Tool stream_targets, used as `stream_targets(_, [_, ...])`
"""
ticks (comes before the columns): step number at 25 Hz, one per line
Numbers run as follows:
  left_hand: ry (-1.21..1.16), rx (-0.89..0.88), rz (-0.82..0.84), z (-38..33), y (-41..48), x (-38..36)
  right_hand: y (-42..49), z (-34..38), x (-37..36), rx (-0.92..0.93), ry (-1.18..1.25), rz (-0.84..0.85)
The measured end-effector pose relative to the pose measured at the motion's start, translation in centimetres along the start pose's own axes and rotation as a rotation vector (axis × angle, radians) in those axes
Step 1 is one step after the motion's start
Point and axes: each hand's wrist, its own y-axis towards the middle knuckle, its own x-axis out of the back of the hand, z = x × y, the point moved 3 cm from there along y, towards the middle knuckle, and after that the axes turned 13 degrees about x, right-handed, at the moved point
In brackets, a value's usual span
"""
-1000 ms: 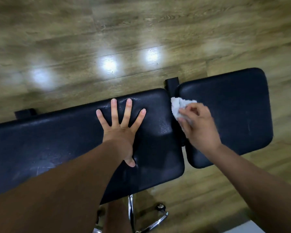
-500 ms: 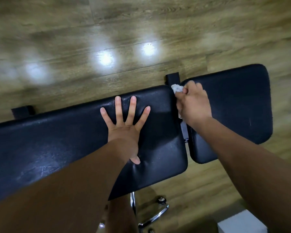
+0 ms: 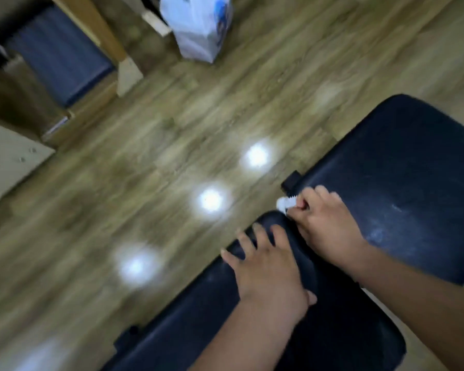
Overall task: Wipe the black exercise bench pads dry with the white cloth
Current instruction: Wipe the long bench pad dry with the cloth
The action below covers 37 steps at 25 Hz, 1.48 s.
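Two black bench pads fill the lower right: a long pad (image 3: 198,325) running from the bottom toward the middle, and a shorter seat pad (image 3: 413,167) at the right. My left hand (image 3: 265,266) lies flat with spread fingers on the far end of the long pad. My right hand (image 3: 324,223) is closed on the white cloth (image 3: 285,202), of which only a small wad shows past the fingers. It presses at the far end of the gap between the two pads. The image is blurred.
The bench stands on a glossy wooden floor (image 3: 172,145) with bright light reflections. A white plastic bag (image 3: 198,25) sits at the top. A wooden frame with a blue cushion (image 3: 62,57) and a pale panel (image 3: 6,162) lie at the left.
The view has swung and tilted, so the bench now runs diagonally and more of the room shows. My right hand with the cloth stays at the far end of the gap. My left hand remains flat.
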Motion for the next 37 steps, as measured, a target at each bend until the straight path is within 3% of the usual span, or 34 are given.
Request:
stream_targets(2, [-0.019, -0.048, 0.005, -2.2, 2.9, 3.4, 0.6, 0.0, 0.1, 0.028, 0.015, 0.061])
stream_targets(5, [-0.154, -0.014, 0.194, -2.9, 6.3, 3.4, 1.9, -0.4, -0.1, -0.077, 0.058, 0.165])
stream_targets(10, [-0.073, 0.106, 0.217, -3.0, 5.9, 1.4, 3.9, -0.7, 0.8, -0.155, 0.117, 0.255])
stream_targets(13, [-0.059, 0.169, 0.255, -3.2, 6.1, 1.8, 4.2, -0.9, 1.3, -0.126, 0.178, 0.147])
stream_targets(15, [-0.056, 0.190, 0.267, -3.5, 6.3, 1.6, 3.7, -0.8, 0.7, -0.053, 0.195, 0.146])
stream_targets(23, [-0.058, 0.276, 0.214, -4.1, 6.6, 1.8, 4.8, -1.1, 0.7, -0.060, 0.252, 0.132])
stream_targets(25, [-0.059, 0.246, 0.239, -3.9, 6.4, 1.6, 6.2, -4.6, 2.5, -0.178, 0.159, 0.136])
stream_targets(27, [-0.063, 0.210, 0.266, -3.6, 6.1, 1.8, 7.1, -12.3, 4.1, -0.420, 0.078, 0.156])
stream_targets(29, [-0.070, 0.180, 0.288, -3.5, 6.1, 1.9, 6.2, -19.6, 5.7, -0.509, 0.010, 0.231])
stream_targets(32, [-0.060, 0.161, 0.271, -3.4, 6.1, 2.1, 5.1, -22.0, 5.4, -0.370, -0.046, 0.243])
stream_targets(37, [-0.055, 0.172, 0.263, -3.5, 6.5, 1.7, 6.0, -11.8, 1.8, 0.051, 0.142, 0.416])
